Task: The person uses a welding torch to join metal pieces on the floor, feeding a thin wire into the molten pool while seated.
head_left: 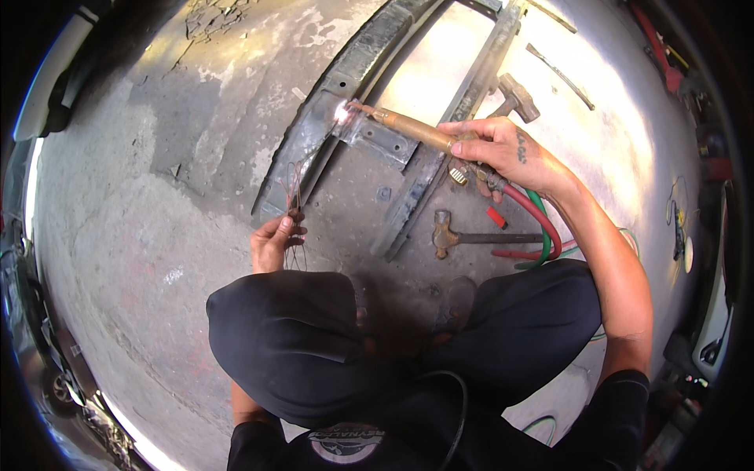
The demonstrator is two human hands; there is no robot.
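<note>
A brass-coloured torch (408, 128) is gripped by the right hand (493, 149), fingers curled tight around its rear end, at the far right of centre. Its tip is held against a dark metal frame (330, 110) lying on the concrete floor (157, 196), where a bright white glare is seen; the tip itself is hidden by that glare. A red hose (542, 220) and a green hose (542, 206) are led from the torch toward the near right. A thin wire rod (295, 184) is pinched between the fingertips of the left hand (273, 242), near left of the frame; its far end is too fine to make out. A hammer (471, 235) is laid near the frame, and a second hammer (514, 98) farther off. A small red rectangular piece (495, 217) is seen beside the hoses; its kind cannot be told. A round white emblem (345, 443) on the black shirt is cut off at the near edge.
</note>
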